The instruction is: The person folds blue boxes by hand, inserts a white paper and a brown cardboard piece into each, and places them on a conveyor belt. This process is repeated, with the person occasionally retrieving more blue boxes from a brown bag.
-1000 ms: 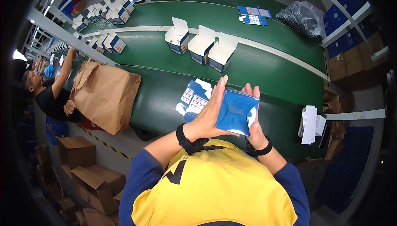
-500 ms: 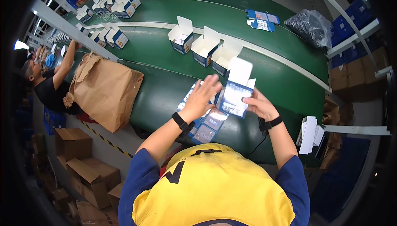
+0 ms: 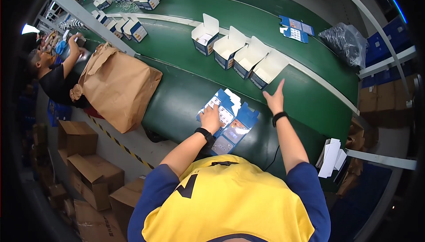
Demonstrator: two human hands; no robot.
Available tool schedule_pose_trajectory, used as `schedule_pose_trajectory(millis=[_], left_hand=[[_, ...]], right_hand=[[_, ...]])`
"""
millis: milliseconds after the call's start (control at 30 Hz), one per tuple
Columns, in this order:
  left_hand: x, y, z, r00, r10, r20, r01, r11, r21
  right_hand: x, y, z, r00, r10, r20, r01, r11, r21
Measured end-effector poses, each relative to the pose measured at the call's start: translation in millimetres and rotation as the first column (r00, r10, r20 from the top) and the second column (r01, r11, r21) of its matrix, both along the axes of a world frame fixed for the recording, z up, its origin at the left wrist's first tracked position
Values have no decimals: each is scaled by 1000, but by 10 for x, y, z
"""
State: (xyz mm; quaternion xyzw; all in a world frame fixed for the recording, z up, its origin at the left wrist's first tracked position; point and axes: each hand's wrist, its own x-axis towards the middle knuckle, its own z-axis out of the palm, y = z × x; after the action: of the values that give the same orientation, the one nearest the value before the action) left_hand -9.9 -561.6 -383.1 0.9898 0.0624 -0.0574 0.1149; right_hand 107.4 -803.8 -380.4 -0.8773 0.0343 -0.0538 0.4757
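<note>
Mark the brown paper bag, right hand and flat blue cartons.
Brown paper bag (image 3: 120,88), head view: broad side.
Right hand (image 3: 276,102), head view: middle.
Flat blue cartons (image 3: 235,130), head view: printed panel.

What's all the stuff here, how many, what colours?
Open square cardboard boxes: four, blue-white, row ahead
Distant open boxes: many, blue-white, upper left
Flat cardboard sheets: several, blue, near table
Far flat cardboard: count unclear, blue, upper right
Shiny plastic bag: one, grey, upper right
Crumpled paper bag: one, brown, left
Rectangular cardboard cartons: several, brown, lower left
Thin flat strips: several, white, right edge
Plastic crates: several, blue, right
Long smooth tabletops: several, green, middle
Person: one, black top, left
Left hand: one, black wristband, on the sheets
Right hand: one, black wristband, near the row
</note>
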Motion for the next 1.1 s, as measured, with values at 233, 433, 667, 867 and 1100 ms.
schedule_pose_trajectory(millis=[233,433,667,867,1100], left_hand=[[-138,-26,-105,976,-65,207,59,998,37],[-81,-243,510,945,259,202,-110,829,-548],[25,-416,1049,984,173,50,6,249,-968],[-146,-542,1475,988,-157,-3,-11,-51,-999],[-468,-741,1669,669,-682,296,617,287,-733]], right_hand=[[-1470,271,29,803,205,-559,299,674,676],[-1737,345,246,920,188,-343,205,515,832],[-1878,253,792,918,396,0,-234,543,807],[-1814,179,973,906,399,143,-339,479,810],[-1582,23,1129,936,67,345,-335,466,819]])
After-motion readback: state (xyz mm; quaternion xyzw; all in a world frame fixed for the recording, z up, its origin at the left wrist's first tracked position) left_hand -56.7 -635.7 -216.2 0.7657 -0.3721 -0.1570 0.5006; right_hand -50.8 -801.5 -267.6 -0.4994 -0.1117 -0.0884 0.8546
